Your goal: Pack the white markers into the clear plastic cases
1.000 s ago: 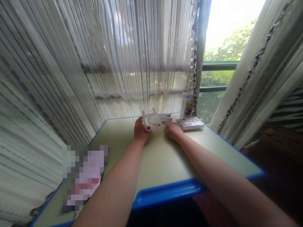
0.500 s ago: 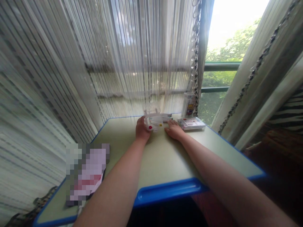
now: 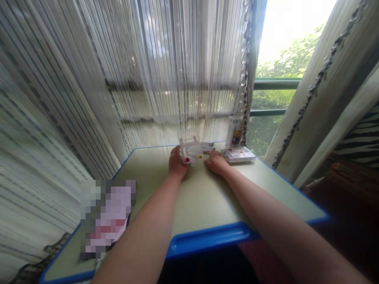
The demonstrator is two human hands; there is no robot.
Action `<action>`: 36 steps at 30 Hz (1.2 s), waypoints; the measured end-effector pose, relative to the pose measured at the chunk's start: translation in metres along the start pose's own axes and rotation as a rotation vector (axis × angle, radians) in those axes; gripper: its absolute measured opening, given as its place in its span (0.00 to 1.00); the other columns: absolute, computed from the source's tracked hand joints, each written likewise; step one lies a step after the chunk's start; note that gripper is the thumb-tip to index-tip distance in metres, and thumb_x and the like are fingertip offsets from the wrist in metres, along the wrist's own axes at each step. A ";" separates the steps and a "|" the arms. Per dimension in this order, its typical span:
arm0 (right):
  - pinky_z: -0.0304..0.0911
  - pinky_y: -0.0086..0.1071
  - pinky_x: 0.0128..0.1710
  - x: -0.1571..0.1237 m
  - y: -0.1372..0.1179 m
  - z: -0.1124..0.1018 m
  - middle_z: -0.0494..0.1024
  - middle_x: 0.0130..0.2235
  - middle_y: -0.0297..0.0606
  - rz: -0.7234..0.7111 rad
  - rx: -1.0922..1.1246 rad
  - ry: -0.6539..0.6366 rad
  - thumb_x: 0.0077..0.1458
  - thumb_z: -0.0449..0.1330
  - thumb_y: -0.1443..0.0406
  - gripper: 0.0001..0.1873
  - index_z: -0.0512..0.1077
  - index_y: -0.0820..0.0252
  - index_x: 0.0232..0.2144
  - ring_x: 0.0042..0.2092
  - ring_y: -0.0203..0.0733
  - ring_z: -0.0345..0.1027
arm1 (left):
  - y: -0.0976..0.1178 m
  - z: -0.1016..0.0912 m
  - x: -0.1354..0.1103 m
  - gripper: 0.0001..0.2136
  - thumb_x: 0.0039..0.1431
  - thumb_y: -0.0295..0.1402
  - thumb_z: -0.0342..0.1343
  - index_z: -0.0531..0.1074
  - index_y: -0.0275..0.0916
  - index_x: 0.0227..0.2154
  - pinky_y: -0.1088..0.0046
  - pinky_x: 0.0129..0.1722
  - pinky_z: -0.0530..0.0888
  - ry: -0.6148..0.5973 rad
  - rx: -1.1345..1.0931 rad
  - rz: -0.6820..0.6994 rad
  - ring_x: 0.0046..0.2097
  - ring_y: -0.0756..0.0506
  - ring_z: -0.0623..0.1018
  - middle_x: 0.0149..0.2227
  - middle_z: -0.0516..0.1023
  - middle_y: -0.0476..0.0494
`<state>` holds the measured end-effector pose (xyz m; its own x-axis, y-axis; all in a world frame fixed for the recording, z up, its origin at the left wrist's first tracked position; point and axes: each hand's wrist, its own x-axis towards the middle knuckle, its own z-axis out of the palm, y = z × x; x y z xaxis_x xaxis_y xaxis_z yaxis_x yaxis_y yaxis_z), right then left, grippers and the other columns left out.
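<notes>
My left hand [image 3: 176,163] is closed on a small clear plastic case [image 3: 191,151] at the far end of the green table [image 3: 204,201]; the case shows a red dot and holds pens with coloured caps. My right hand [image 3: 217,162] rests on the table just right of the case, fingers curled toward several pens [image 3: 207,146] lying behind it. Whether it grips one is hidden.
A flat clear box [image 3: 238,154] and an upright clear container [image 3: 235,131] stand at the table's far right. A blurred-out object [image 3: 106,217] lies near the left front corner. Striped sheer curtains [image 3: 148,71] hang behind, and a blue lip [image 3: 207,240] edges the table front.
Both hands stay at the clear case. The view has shifted slightly; nothing else has visibly moved.
</notes>
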<state>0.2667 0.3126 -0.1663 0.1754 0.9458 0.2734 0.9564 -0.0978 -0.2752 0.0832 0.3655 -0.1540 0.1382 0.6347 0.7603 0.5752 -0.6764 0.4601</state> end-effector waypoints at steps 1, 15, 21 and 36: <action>0.44 0.37 0.63 0.000 0.000 0.000 0.62 0.62 0.51 -0.007 -0.009 0.012 0.59 0.51 0.59 0.30 0.60 0.71 0.59 0.64 0.52 0.50 | 0.000 0.000 0.000 0.13 0.47 0.29 0.56 0.68 0.37 0.38 0.60 0.49 0.72 0.006 -0.008 0.000 0.46 0.39 0.74 0.40 0.74 0.37; 0.43 0.43 0.63 0.001 0.000 0.000 0.51 0.67 0.53 0.020 -0.045 -0.028 0.63 0.44 0.53 0.34 0.54 0.69 0.63 0.67 0.55 0.44 | -0.002 -0.005 0.001 0.21 0.44 0.27 0.56 0.65 0.40 0.45 0.60 0.49 0.72 0.177 -0.011 -0.042 0.47 0.39 0.73 0.44 0.72 0.37; 0.40 0.42 0.64 0.005 0.000 -0.003 0.49 0.67 0.50 0.085 -0.044 -0.114 0.62 0.44 0.52 0.36 0.50 0.70 0.65 0.68 0.57 0.39 | 0.006 -0.006 -0.001 0.19 0.45 0.28 0.56 0.68 0.38 0.43 0.61 0.48 0.73 0.071 -0.027 -0.010 0.46 0.39 0.75 0.42 0.74 0.37; 0.45 0.40 0.62 0.002 -0.001 -0.007 0.53 0.66 0.51 0.023 -0.014 -0.097 0.60 0.50 0.53 0.37 0.49 0.67 0.65 0.65 0.56 0.48 | -0.002 -0.007 0.002 0.19 0.44 0.29 0.55 0.68 0.36 0.43 0.61 0.50 0.72 0.115 0.015 -0.027 0.47 0.38 0.75 0.42 0.76 0.36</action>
<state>0.2680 0.3125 -0.1591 0.1740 0.9689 0.1761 0.9557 -0.1231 -0.2675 0.0768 0.3657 -0.1506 0.0301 0.6048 0.7958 0.5894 -0.6538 0.4746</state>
